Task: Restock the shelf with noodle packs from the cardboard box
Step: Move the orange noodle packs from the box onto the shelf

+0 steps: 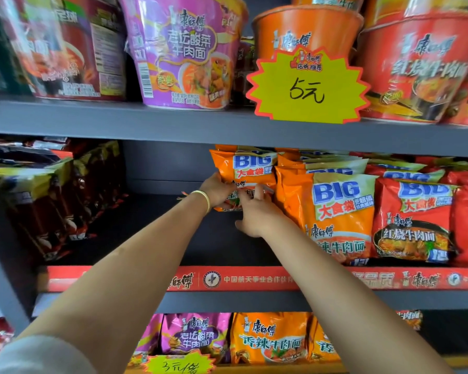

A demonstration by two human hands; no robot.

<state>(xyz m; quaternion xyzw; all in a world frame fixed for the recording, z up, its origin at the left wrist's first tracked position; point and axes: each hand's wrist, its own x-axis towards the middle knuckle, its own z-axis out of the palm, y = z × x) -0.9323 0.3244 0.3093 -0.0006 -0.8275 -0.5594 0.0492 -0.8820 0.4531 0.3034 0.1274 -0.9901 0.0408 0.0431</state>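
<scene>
Both my arms reach into the middle shelf (227, 136). My left hand (219, 190) grips the lower left edge of an orange BIG noodle pack (245, 168) standing upright deep on the shelf. My right hand (257, 215) touches the same pack's lower front with fingers spread, thumb hanging below. A row of orange packs (338, 211) stands just right of it, then red packs (414, 220). The cardboard box is not in view.
Dark packs (46, 201) fill the shelf's left side, with a bare dark gap (157, 228) between them and the orange packs. Cup noodles (184, 49) and a yellow price tag (307, 87) sit above. Purple and orange packs (268, 338) fill the shelf below.
</scene>
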